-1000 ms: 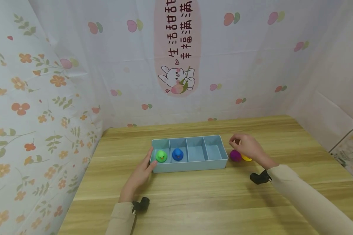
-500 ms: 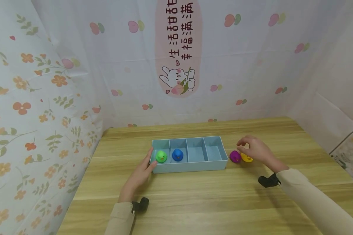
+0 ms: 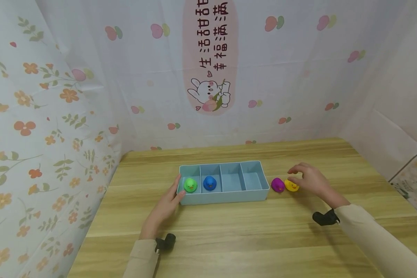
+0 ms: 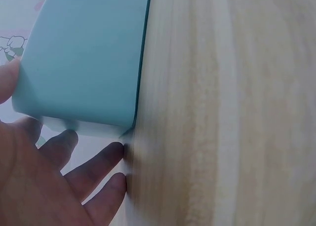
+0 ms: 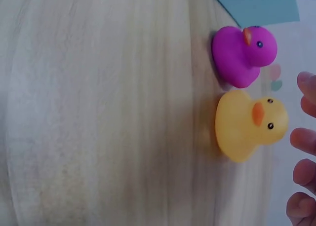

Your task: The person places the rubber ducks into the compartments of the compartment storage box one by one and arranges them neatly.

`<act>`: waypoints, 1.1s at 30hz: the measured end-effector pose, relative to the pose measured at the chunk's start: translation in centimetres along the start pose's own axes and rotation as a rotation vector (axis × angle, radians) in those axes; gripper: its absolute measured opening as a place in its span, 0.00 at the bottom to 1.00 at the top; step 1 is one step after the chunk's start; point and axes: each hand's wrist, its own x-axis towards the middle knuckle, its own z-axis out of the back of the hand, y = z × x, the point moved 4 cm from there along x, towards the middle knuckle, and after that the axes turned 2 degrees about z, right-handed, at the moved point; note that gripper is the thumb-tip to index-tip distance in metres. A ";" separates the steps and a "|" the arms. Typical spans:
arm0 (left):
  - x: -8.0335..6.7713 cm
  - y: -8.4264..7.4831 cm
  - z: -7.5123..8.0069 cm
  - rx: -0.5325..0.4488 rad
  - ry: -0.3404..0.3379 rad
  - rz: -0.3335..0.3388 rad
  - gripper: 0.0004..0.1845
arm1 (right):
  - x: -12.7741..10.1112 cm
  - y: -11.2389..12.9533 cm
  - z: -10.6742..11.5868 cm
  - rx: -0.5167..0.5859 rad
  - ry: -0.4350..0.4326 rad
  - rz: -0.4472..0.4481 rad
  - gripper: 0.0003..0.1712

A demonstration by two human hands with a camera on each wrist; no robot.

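Note:
My left hand (image 3: 166,202) rests against the left end of a pale blue divided box (image 3: 226,197). In the left wrist view its fingers (image 4: 96,169) are spread along the end wall, and its thumb lies at the rim. A green rubber duck (image 3: 190,185) sits in the leftmost compartment and a blue rubber duck (image 3: 210,183) in the one beside it. To the right of the box, a purple rubber duck (image 5: 239,58) and a yellow rubber duck (image 5: 247,125) stand side by side on the table. Just above the yellow duck hovers my right hand (image 3: 312,180), fingers loosely bent, holding nothing.
The box's two right compartments (image 3: 253,180) hold no ducks. Behind the wooden table (image 3: 229,235) hangs a patterned white cloth (image 3: 153,77), and a flowered cloth (image 3: 45,127) runs along the left side.
My right hand has moved right, from over the purple duck to above the yellow one, and its fingers have spread. Both ducks now show more fully. My left hand and the box have stayed put.

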 end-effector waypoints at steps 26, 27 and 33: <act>-0.1 -0.1 0.1 0.014 0.000 0.008 0.36 | -2.0 -3.5 -2.7 0.123 0.076 -0.001 0.29; -0.1 -0.2 0.1 0.013 -0.002 0.006 0.35 | -2.1 -3.6 -2.8 0.126 0.073 0.001 0.29; -0.1 -0.3 0.0 0.008 -0.002 0.005 0.35 | -2.2 -3.7 -3.0 0.148 0.021 -0.005 0.27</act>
